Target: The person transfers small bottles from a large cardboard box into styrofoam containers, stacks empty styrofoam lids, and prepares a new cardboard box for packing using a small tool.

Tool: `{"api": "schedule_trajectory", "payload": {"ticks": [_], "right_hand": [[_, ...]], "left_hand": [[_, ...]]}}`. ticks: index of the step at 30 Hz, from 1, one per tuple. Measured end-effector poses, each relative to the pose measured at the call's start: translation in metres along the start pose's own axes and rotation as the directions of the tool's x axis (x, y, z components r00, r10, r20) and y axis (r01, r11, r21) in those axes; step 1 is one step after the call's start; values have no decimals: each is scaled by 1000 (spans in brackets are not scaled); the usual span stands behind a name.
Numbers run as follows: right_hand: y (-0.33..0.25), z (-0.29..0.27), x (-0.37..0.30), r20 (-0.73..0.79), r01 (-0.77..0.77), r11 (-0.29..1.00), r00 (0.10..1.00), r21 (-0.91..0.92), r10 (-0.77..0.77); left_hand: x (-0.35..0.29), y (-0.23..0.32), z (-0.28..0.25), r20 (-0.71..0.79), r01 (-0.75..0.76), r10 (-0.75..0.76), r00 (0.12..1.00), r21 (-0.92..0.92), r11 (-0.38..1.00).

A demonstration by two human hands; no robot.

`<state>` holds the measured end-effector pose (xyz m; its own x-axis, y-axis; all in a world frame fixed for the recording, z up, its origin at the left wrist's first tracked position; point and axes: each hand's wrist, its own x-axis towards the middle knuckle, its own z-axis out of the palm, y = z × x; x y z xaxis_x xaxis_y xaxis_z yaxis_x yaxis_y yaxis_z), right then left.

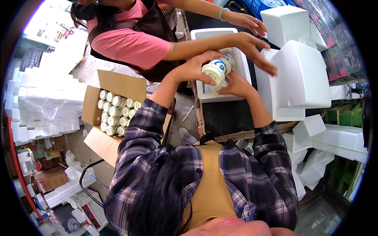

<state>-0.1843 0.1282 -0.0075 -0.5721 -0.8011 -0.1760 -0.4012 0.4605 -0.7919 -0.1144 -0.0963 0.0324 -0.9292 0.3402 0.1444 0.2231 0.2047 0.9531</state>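
Observation:
Over an open white foam box (pixel 205 96), I hold a bundle of white tubs (pixel 216 69) with cream lids and blue print. My left hand (pixel 193 70) is closed around the tubs from the left. From the right, my right hand (pixel 239 84) grips the lower tubs (pixel 217 87), with fingers partly hidden behind them. More white tubs (pixel 228 53) show just beyond, partly covered by a co-worker's arm. That co-worker's near hand (pixel 254 51) reaches across the box, fingers spread. Farther back is the co-worker's other hand (pixel 248 23), wearing a pale green bracelet.
An open cardboard box (pixel 122 80) full of similar tubs (pixel 114 111) stands at my left. White foam lids and boxes (pixel 301 74) are stacked at right on the black-topped table (pixel 228 118). A scale (pixel 90 216) is at lower left; foam boxes (pixel 51 98) pile up behind.

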Motion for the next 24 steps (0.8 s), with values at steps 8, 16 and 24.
{"api": "schedule_trajectory", "payload": {"ticks": [8, 16, 24], "right_hand": [[21, 2, 1, -134, 112, 939, 977, -326, -163], [18, 24, 11, 76, 158, 833, 987, -530, -139], [-1, 56, 1, -94, 93, 859, 982, -503, -162]], "left_hand": [[19, -3, 14, -169, 61, -28, 985, 193, 979], [54, -79, -7, -202, 203, -76, 976, 746, 634], [76, -172, -9, -125, 75, 104, 987, 919, 388]]}}
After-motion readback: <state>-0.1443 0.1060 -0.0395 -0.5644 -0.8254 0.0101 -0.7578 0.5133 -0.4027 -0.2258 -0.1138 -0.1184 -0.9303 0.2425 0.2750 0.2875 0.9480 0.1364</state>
